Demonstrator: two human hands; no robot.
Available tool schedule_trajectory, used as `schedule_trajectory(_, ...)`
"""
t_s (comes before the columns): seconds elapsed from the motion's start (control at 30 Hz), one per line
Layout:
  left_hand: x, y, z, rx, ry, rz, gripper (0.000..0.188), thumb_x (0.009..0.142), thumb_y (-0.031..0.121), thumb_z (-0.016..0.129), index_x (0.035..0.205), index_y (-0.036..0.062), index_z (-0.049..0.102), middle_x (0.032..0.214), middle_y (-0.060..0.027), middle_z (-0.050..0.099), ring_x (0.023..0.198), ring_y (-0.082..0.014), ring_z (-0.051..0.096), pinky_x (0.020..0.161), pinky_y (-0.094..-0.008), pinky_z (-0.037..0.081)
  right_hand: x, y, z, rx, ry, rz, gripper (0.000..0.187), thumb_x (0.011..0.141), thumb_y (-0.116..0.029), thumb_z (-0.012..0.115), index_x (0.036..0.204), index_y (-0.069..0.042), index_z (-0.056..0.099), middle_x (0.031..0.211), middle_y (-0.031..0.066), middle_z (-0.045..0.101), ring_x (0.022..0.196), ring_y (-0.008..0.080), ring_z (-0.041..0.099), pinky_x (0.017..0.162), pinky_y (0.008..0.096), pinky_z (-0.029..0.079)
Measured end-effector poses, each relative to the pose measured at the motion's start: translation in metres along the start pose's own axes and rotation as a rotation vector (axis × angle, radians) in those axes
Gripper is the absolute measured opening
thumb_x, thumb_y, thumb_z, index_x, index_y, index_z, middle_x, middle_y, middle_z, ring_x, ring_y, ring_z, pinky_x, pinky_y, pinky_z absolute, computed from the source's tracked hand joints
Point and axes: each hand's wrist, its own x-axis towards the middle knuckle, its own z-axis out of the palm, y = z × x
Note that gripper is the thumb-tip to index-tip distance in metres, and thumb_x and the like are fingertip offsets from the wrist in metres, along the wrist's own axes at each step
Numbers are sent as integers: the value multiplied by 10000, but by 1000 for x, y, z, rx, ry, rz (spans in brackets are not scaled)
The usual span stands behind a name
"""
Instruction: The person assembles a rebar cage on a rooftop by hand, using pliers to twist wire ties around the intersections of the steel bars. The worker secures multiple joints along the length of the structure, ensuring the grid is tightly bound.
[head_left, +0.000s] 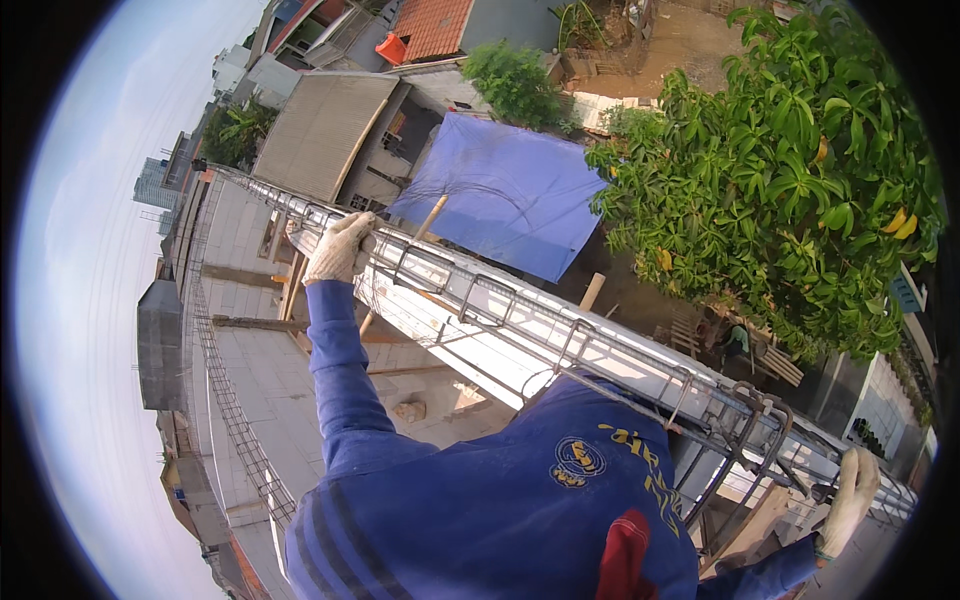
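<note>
A long rebar cage (490,298) of dark bars and bent stirrups runs along the top of a pale wall, from upper left to lower right. My left hand (340,248), in a white knit glove, has its fingers curled round the cage's bars near its upper-left part. At the lower right, my gloved right hand (852,500) is beside the cage with its fingers together. A small dark thing (822,493) shows against that palm, and I cannot make out what it is. Between my hands, the cage passes close in front of my blue-sleeved body.
Beyond the wall lie a blue tarp (500,190), a leafy tree (770,170) and a roof (322,135), all well below. Another rebar cage (235,410) tops the wall to the left. Wooden props (593,292) stick out past the edge. A person (737,342) is below.
</note>
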Motion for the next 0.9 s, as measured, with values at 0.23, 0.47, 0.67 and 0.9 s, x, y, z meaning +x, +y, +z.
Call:
schedule_trajectory(0.23,-26,36,-2,244,96,87,278,1076,272,660,1108,34,800,689,-24,685,485,-50,526,447,-218,387,1,-1,11,37,109,-52,347,1090,-300,642,983,21,564,952,109,519,942,267,489,904,392,410)
schedule_trajectory(0.47,25,-14,-23,864,398,253,431,845,420,799,1041,39,852,973,-156,831,924,-251,787,899,-380,598,0,15,22,30,216,-162,392,1101,-315,632,954,31,522,904,90,457,868,229,442,820,379,405)
schedule_trajectory(0.67,55,-55,-47,834,188,111,365,818,308,817,1107,90,864,1048,-164,835,1005,-294,801,939,-377,610,0,19,18,22,154,-96,346,1101,-301,647,1038,35,590,1036,125,555,999,263,503,932,393,415)
schedule_trajectory(0.9,65,-68,-31,1124,331,46,314,935,295,661,1073,77,841,1115,-240,795,1083,-423,765,982,-467,601,-1,16,9,22,56,-28,342,1099,-301,647,1079,40,630,1073,153,593,1025,285,538,964,396,432)
